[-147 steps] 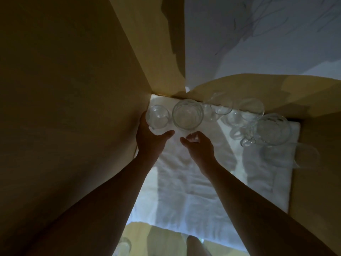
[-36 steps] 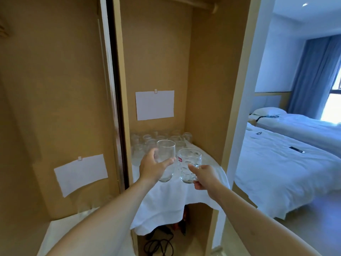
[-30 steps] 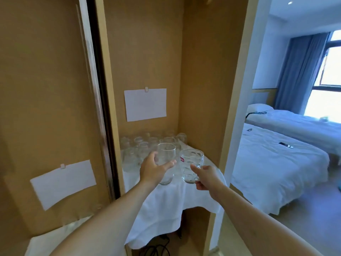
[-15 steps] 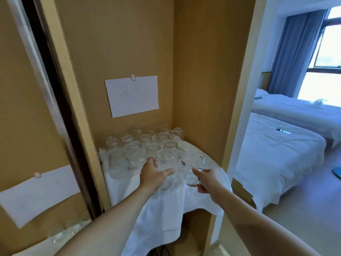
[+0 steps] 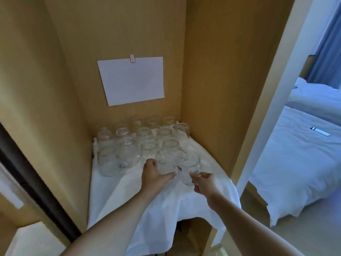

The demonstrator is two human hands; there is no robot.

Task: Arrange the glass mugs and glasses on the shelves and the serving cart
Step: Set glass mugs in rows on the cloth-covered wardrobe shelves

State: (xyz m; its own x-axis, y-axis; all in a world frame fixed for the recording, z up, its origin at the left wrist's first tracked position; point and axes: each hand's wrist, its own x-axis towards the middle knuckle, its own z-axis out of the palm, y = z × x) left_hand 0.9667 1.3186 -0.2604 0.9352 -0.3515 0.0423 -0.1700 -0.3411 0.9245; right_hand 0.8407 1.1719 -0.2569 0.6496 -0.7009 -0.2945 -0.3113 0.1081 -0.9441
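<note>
Both glasses have dropped since 0.5 s ago, now low over the cloth-covered shelf (image 5: 212,174) at frame centre. Left hand (image 5: 153,175) has fingers wrapped round the tumbler (image 5: 166,164); just right, right hand (image 5: 205,182) pinches the handle of the mug (image 5: 190,169). Upturned glasses (image 5: 140,143) stand packed behind, centre-left; white paper (image 5: 132,80) is clipped above, bed (image 5: 295,163) far right.

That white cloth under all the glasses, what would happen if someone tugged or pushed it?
The white cloth hangs in loose folds, so it is probably floppy. The packed glasses stand on it, so a tug would likely topple them.
</note>
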